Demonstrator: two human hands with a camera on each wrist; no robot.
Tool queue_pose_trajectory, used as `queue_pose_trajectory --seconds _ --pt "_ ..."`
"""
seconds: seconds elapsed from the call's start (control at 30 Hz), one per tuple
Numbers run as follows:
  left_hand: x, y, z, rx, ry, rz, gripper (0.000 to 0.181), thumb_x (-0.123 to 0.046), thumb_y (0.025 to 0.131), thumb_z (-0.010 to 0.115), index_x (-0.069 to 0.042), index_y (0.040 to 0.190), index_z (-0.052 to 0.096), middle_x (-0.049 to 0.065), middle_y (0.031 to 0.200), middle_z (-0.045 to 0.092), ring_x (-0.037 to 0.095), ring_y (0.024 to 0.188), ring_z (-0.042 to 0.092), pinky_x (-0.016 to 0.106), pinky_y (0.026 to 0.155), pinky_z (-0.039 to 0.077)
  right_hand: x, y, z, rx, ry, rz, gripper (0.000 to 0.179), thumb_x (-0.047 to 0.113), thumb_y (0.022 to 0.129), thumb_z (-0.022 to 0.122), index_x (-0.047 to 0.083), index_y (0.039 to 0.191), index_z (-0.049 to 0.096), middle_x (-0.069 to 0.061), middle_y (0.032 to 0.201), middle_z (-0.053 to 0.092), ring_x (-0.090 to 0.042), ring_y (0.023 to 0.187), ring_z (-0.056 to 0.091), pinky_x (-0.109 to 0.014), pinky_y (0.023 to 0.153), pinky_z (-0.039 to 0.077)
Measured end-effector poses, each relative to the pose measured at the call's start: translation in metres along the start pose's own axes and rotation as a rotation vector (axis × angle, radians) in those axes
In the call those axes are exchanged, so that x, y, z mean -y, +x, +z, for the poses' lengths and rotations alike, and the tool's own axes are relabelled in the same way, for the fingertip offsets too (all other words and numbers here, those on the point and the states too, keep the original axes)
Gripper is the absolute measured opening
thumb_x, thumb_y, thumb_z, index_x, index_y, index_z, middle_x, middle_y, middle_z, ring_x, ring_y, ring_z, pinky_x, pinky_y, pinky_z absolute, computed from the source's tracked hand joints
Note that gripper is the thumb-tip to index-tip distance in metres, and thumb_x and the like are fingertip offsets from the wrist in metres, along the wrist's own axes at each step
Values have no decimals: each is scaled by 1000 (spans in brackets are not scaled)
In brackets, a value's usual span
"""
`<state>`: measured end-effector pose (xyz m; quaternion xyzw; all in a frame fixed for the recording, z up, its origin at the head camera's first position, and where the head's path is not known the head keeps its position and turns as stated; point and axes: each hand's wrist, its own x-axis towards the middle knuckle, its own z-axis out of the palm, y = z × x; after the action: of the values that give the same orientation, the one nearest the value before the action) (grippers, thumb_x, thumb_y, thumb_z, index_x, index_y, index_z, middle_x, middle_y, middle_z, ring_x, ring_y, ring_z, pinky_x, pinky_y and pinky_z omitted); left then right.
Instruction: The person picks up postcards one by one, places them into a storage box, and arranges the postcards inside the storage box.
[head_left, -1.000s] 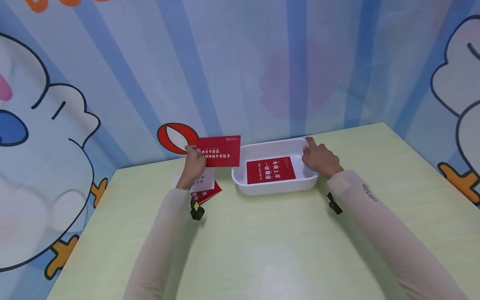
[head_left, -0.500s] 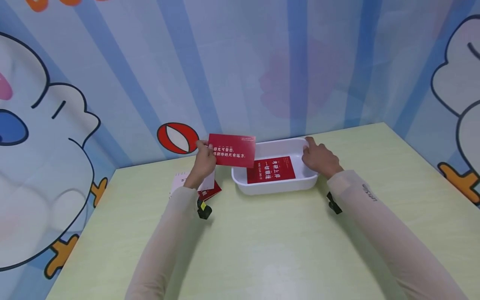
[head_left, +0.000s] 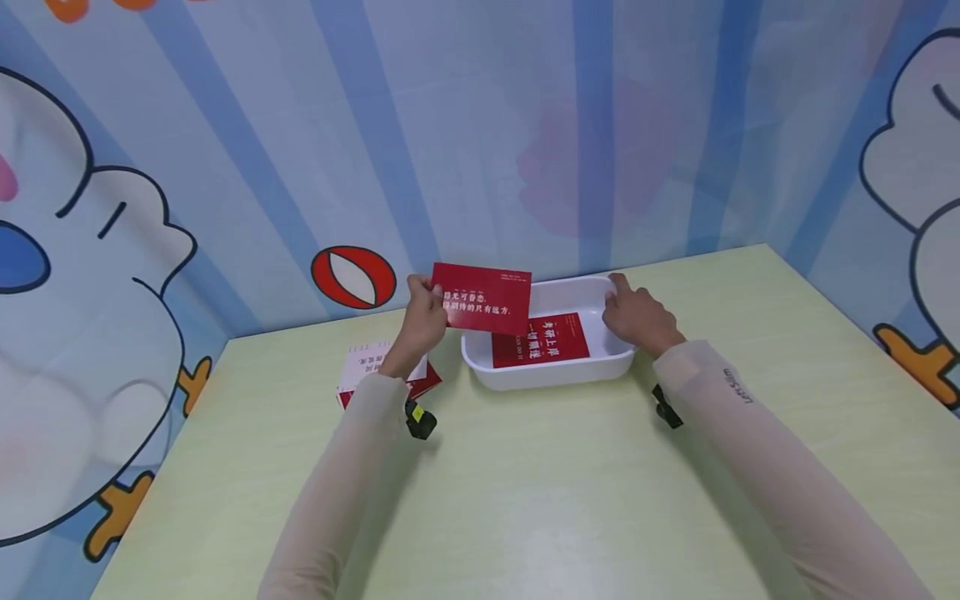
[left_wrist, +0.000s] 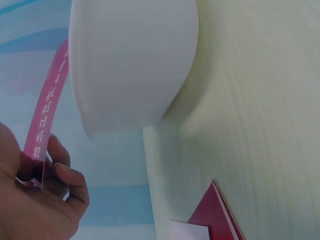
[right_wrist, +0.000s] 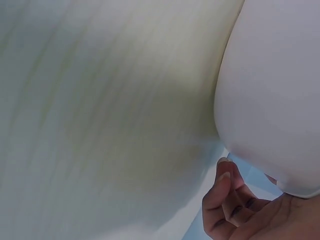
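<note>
My left hand (head_left: 422, 323) pinches a red card (head_left: 483, 296) with white lettering at its left edge. That card is raised and slightly tilted above the left end of a white plastic tray (head_left: 558, 372). In the left wrist view the card (left_wrist: 47, 107) is seen nearly edge-on between thumb and fingers, bending a little, beside the tray's end wall. Inside the tray another red card (head_left: 561, 340) lies flat, its left part covered by the held one. My right hand (head_left: 641, 319) grips the tray's right rim, its fingers curled below the edge in the right wrist view.
Left of the tray, a white card (head_left: 362, 363) overlaps red cards (head_left: 425, 382) on the pale table (head_left: 525, 492), partly hidden by my left arm. A patterned blue curtain (head_left: 480, 125) hangs right behind the table's back edge.
My left hand has moved right with the red card, from above the loose cards to over the tray's left end. My right hand and the tray have stayed put.
</note>
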<state>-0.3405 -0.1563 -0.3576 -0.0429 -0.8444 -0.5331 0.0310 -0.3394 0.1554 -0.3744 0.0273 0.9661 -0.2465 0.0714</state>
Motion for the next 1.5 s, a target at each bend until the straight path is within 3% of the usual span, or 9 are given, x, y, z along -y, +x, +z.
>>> queue_pose_trajectory --seconds 0.27,0.43,0.6,1.0,1.27,1.5 --pt "-8 -1 11 30 -51 32 22 -23 109 24 -6 121 20 14 109 40 21 97 52 28 81 45 0 0 -2 -5 6 -9 59 33 105 20 10 158 10 -31 144 39 -46 126 47 -64 103 43" --pt "-11 -2 18 23 -70 26 22 -21 109 26 -4 124 21 18 121 43 23 110 53 35 93 48 -1 1 0 -8 5 -22 59 33 104 20 9 158 11 -32 144 40 -46 126 47 -64 102 44" --pt "-13 -4 23 24 -72 14 23 -20 108 28 -3 125 23 19 123 42 24 115 51 37 95 47 -1 0 1 -7 1 -22 59 33 104 21 10 158 11 -31 143 40 -45 125 47 -64 102 44" --pt "-19 -5 38 56 3 -43 19 -19 107 34 -5 120 30 19 118 51 25 105 60 32 84 49 1 0 1 -17 -11 -2 59 32 105 24 10 157 12 -31 143 40 -45 124 48 -64 101 45" --pt "-21 -5 46 89 122 -46 24 -21 107 32 -2 121 33 22 115 56 29 106 63 38 89 51 2 0 2 -17 -17 2 58 32 105 23 10 157 11 -31 142 40 -44 123 48 -63 100 46" --pt "-25 -2 50 123 118 -67 25 -21 107 33 -2 122 33 18 114 54 22 102 57 34 85 47 1 -1 1 -23 -17 -18 58 31 105 23 8 157 13 -31 142 42 -45 125 50 -63 101 46"
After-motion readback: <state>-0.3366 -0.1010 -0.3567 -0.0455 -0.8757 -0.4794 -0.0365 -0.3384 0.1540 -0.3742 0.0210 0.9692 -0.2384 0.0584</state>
